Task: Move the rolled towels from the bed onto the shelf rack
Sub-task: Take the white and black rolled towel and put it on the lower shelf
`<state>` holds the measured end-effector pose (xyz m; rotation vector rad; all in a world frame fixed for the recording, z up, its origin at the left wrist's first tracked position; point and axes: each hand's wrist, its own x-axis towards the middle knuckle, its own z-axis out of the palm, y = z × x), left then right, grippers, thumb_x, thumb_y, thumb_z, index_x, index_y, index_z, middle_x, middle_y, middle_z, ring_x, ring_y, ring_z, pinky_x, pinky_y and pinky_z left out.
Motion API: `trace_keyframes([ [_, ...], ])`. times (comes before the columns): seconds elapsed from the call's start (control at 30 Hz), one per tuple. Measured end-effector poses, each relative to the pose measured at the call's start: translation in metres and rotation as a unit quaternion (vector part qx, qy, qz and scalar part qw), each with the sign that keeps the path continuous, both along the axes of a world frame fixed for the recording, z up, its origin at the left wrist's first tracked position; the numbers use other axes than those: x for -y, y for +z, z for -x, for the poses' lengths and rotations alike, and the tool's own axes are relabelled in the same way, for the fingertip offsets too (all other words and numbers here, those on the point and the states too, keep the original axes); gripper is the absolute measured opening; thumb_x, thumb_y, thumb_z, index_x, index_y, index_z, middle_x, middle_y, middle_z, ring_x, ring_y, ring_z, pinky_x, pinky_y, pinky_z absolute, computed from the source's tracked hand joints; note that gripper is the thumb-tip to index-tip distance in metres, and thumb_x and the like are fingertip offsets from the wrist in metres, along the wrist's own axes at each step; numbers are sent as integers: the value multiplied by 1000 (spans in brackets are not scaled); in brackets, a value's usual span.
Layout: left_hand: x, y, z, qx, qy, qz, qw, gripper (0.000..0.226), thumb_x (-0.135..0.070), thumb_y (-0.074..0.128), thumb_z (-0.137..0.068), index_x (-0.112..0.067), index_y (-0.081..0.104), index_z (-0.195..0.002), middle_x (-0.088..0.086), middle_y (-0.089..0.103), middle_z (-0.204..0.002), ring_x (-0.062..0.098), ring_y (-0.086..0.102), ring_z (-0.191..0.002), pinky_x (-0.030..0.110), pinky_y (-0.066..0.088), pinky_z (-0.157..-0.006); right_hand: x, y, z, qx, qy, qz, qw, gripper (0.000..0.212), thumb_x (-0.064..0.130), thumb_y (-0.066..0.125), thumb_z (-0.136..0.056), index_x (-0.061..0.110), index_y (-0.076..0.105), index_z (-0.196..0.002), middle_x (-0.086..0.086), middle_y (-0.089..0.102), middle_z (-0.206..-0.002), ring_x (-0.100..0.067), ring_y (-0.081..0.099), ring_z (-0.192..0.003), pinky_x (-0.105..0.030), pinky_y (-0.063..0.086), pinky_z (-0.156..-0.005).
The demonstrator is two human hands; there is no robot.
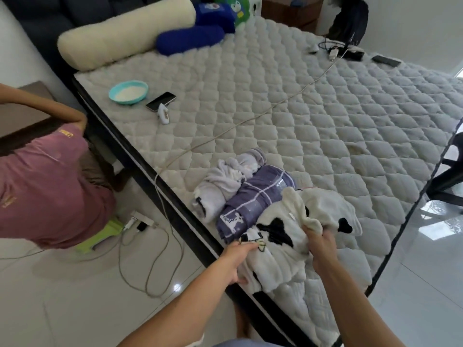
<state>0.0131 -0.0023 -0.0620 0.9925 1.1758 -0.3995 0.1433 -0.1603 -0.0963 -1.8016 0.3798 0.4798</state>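
Towels are sitting in a little row near the close corner of the bed (pixel 275 101), three of them touching side by side; the pale grey one (pixel 220 186) is furthest, the purple plaid one (pixel 253 201) is in the middle, and the fluffy white one with black patches (pixel 288 236) is nearest the edge; that last one is what's being handled right now; left hand (pixel 235 261) is closed on its near end down by the mattress edge, right hand (pixel 318 246) is pinching a loose flap up top; no shelf rack anywhere in view, so can't say where it goes

Handling-wise these look soft, light and floppy, zero stiffness; the fleecy one seems half unrolled already, with a flap sticking up, so I'd guess it'll sag and come apart if lifted by one corner; better bet is probably to tuck the flap back in and scoop under the middle of the roll with both hands, squeezing it snug; the plaid one looks tighter and should lift fine with a grip around its middle; not fragile, not slippery, just prone to unrolling; also watch the charging cable (pixel 225 128) trailing across the quilt just behind the pile
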Motion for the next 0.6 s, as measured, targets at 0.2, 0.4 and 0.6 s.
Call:
trace_keyframes([
  [0.2,5,8,64,30,38,14,999,55,-44,73,-78,-23,57,-126,10,56,-131,34,54,-117,48,51,-81,-15,63,67,110,32,-86,990,36,19,66,-85,16,56,-120,-3,61,-111,-21,58,-102,-33,46,-85],
  [0.4,-11,28,162,74,140,42,986,68,-54,70,-77,-13,57,-130,16,57,-132,36,56,-119,54,54,-82,-55,106,148,186,187,-107,959,25,20,66,-84,21,57,-107,2,65,-101,-23,61,-101,-39,50,-88],
  [0.6,-51,49,283,110,283,8,953,71,-66,65,-74,-17,61,-125,9,60,-128,32,58,-116,57,52,-92,-134,133,247,224,350,-118,902,24,22,67,-82,21,59,-105,-2,66,-104,-24,60,-99,-40,48,-86],
])
